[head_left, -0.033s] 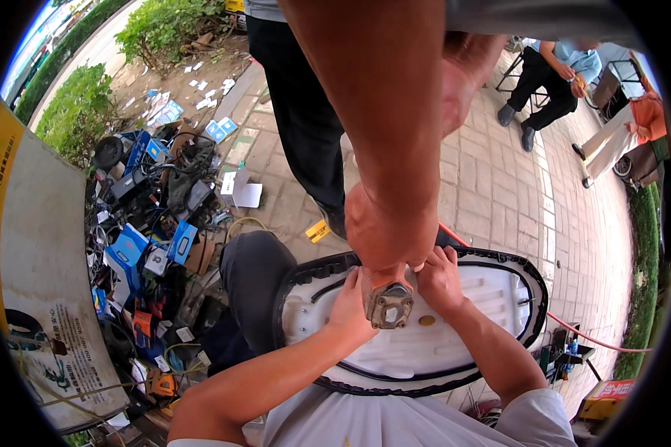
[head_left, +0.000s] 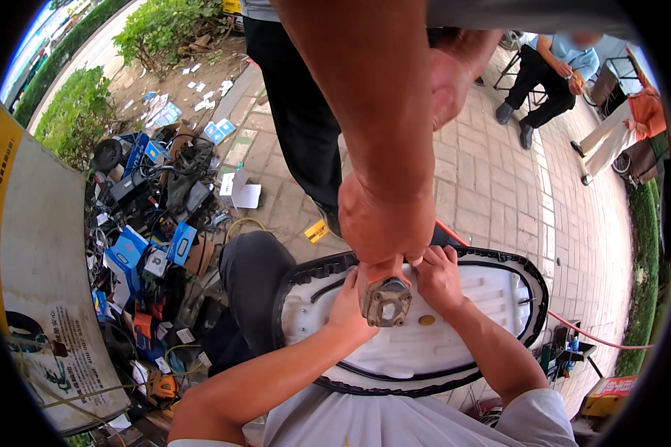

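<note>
A scooter-type seat [head_left: 402,357] lies upside down across my lap, its white plastic base ringed by a black cover folded over the rim. My left hand [head_left: 348,309] grips the far edge, its fingers partly hidden by the tool. My right hand [head_left: 438,279] is closed over the same edge, just right of the tool, with its fingers curled on the cover. Between them a co-worker's hand [head_left: 386,223] holds an orange power tool [head_left: 386,302] with a bolted metal end, perhaps an air stapler. Its tip is hidden, so contact with the seat cannot be seen.
A heap of boxes, cables and parts [head_left: 153,238] covers the ground at left, beside a pale panel [head_left: 45,283]. The co-worker's leg [head_left: 294,112] stands ahead. A red hose [head_left: 604,343] runs at right. Two people [head_left: 548,82] are on the paving [head_left: 492,179] farther off.
The co-worker's arm and the orange tool have shifted slightly left. The co-worker's other hand has moved a little left too. Both my hands stay on the seat edge.
</note>
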The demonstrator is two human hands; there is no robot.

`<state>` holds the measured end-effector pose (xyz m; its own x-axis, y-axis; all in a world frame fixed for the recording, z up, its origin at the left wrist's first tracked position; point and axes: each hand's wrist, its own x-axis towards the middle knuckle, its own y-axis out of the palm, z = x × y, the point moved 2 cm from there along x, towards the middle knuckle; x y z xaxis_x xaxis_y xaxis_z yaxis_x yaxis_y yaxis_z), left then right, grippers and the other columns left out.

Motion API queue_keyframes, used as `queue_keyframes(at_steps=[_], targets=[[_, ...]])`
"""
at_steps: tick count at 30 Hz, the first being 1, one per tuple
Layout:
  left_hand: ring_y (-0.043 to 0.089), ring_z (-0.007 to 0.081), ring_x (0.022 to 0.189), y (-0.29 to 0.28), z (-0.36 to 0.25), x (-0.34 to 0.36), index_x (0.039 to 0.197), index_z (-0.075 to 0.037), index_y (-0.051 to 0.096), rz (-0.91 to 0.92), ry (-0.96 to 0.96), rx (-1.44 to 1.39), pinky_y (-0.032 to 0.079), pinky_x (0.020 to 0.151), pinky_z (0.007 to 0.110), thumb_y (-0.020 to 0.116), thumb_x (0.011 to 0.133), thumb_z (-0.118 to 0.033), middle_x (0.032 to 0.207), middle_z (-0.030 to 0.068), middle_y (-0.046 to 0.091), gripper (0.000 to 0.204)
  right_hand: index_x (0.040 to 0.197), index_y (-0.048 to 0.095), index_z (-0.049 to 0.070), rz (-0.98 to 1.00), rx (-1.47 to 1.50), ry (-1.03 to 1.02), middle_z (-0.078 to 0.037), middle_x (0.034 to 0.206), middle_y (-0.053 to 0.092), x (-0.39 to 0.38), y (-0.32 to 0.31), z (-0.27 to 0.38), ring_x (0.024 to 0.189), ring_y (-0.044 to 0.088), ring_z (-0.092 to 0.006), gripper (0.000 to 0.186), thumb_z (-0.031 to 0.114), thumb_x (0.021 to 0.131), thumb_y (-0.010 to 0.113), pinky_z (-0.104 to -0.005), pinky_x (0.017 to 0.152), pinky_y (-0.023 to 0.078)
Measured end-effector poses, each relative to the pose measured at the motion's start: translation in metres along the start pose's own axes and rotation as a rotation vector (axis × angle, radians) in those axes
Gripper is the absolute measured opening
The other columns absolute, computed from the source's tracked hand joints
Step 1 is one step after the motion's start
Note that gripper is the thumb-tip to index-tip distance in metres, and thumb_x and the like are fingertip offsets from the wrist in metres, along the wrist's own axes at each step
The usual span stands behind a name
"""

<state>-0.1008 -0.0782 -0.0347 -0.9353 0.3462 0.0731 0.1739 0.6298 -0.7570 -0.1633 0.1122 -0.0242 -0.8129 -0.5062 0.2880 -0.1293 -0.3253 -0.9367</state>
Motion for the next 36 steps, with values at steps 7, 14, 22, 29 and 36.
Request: queue_keyframes(at_steps=[7, 14, 22, 29, 36], targets=[[0.053, 0.0394, 0.116, -0.010, -0.016, 0.009, 0.115, 0.007, 0.066, 0.105, 0.119, 0.401, 0.039, 0.108, 0.047, 0.060, 0.080, -0.016, 0.123, 0.0256, 0.062, 0.042, 0.088, 0.073, 0.008, -0.041, -0.014, -0.025, 0.000, 0.097, 0.064, -0.001, -0.005, 0.004, 0.096, 0.059, -0.0190, 0.014, 0.003, 0.077, 0.066, -0.0405, 0.089, 0.037], [0.054, 0.0386, 0.114, 0.003, -0.014, 0.009, 0.117, 0.015, 0.064, -0.044, 0.212, 0.599, 0.041, 0.107, 0.048, 0.056, 0.082, -0.019, 0.124, 0.0321, 0.062, 0.050, 0.088, 0.070, 0.008, -0.049, 0.013, 0.001, -0.001, 0.097, 0.063, -0.003, -0.003, 0.001, 0.094, 0.058, -0.0209, 0.014, 0.004, 0.076, 0.066, -0.0426, 0.087, 0.038], [0.055, 0.0391, 0.117, -0.001, -0.008, 0.006, 0.124, 0.015, 0.058, -0.015, 0.203, 0.595, 0.041, 0.108, 0.046, 0.070, 0.075, -0.029, 0.129, 0.0313, 0.059, 0.066, 0.093, 0.069, 0.011, -0.070, -0.032, -0.048, -0.001, 0.101, 0.060, -0.005, -0.001, 0.005, 0.101, 0.054, -0.0235, 0.021, 0.010, 0.073, 0.069, -0.0444, 0.085, 0.036], [0.054, 0.0401, 0.118, -0.004, -0.007, 0.007, 0.124, 0.016, 0.058, -0.009, 0.213, 0.546, 0.040, 0.109, 0.047, 0.061, 0.081, -0.023, 0.129, 0.0321, 0.058, 0.057, 0.109, 0.064, 0.012, 0.040, -0.038, 0.086, -0.006, 0.116, 0.059, -0.014, 0.002, 0.008, 0.108, 0.050, -0.0308, 0.040, 0.012, 0.070, 0.072, -0.0455, 0.087, 0.034], [0.051, 0.0423, 0.125, -0.005, -0.001, 0.006, 0.131, 0.012, 0.053, 0.098, 0.167, 0.528, 0.037, 0.113, 0.049, 0.078, 0.072, -0.035, 0.137, 0.0315, 0.052, 0.079, 0.105, 0.068, 0.013, 0.110, 0.060, 0.137, -0.006, 0.123, 0.058, -0.010, -0.001, 0.013, 0.105, 0.050, -0.0300, 0.033, 0.012, 0.072, 0.070, -0.0453, 0.085, 0.034]])
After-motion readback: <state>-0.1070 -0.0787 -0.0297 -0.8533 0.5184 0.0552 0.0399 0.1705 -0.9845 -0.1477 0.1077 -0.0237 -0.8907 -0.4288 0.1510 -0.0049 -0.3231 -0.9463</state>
